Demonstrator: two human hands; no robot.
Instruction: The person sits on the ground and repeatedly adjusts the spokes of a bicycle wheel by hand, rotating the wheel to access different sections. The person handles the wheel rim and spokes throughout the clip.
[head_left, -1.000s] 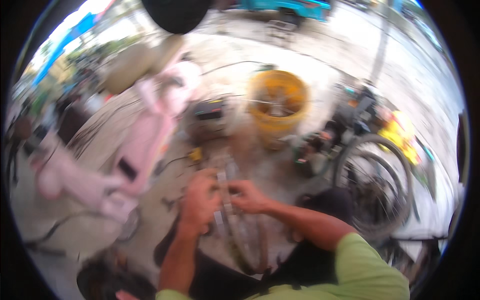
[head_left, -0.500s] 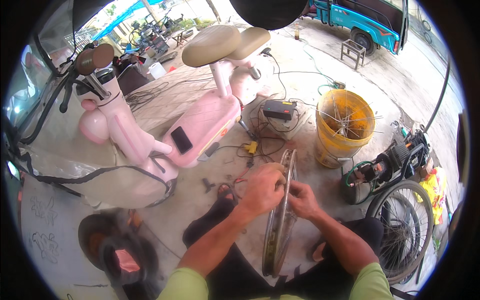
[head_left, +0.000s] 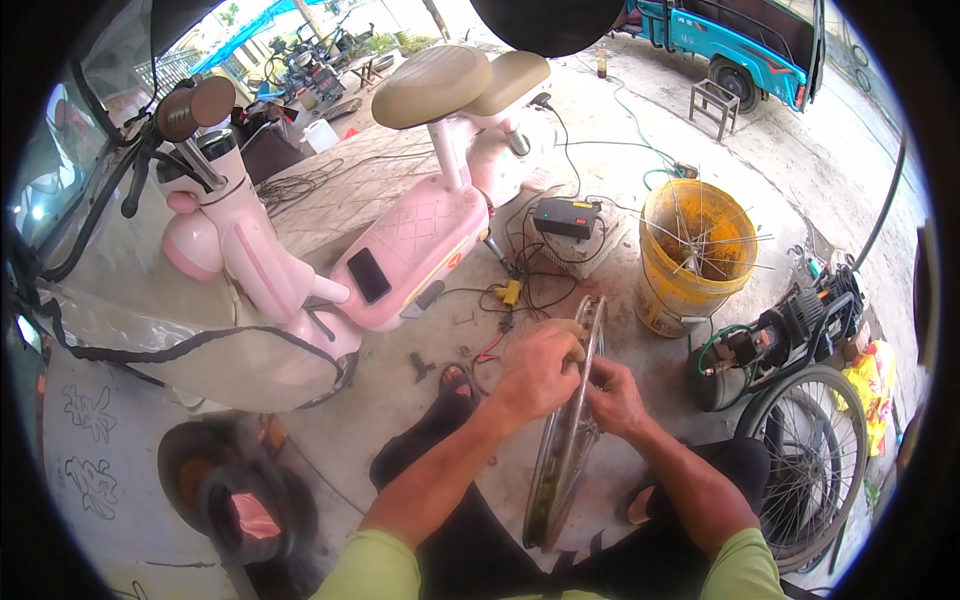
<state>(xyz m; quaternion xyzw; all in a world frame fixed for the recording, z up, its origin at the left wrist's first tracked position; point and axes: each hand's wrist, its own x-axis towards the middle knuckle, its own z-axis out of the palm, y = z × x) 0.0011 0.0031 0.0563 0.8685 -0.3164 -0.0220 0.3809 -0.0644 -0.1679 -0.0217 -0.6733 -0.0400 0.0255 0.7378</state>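
Observation:
A bare metal wheel rim (head_left: 545, 490) stands on edge between my legs, tilted slightly, its upper end leaning away from me. Against the rim's left side, near the top, my left hand (head_left: 538, 372) is closed with bent fingers. My right hand (head_left: 614, 396) is closed on the opposite side, thumb and fingers gathered at the rim. The rim hides some fingertips, and any small part between them cannot be made out. Thin spokes show faintly along the rim's right side below my right hand.
A yellow bucket (head_left: 662, 285) holding loose spokes stands ahead to the right. Nearer are an air compressor (head_left: 740, 350) and a spoked wheel with a tire (head_left: 815, 470). A pink scooter (head_left: 410, 250) fills the left; a black charger box (head_left: 565, 217) and cables lie beyond. Tires (head_left: 245, 500) lie lower left.
The view has shifted slightly, so the surroundings sit a little further right. Both hands stay at the rim's upper part, with only slight finger movement.

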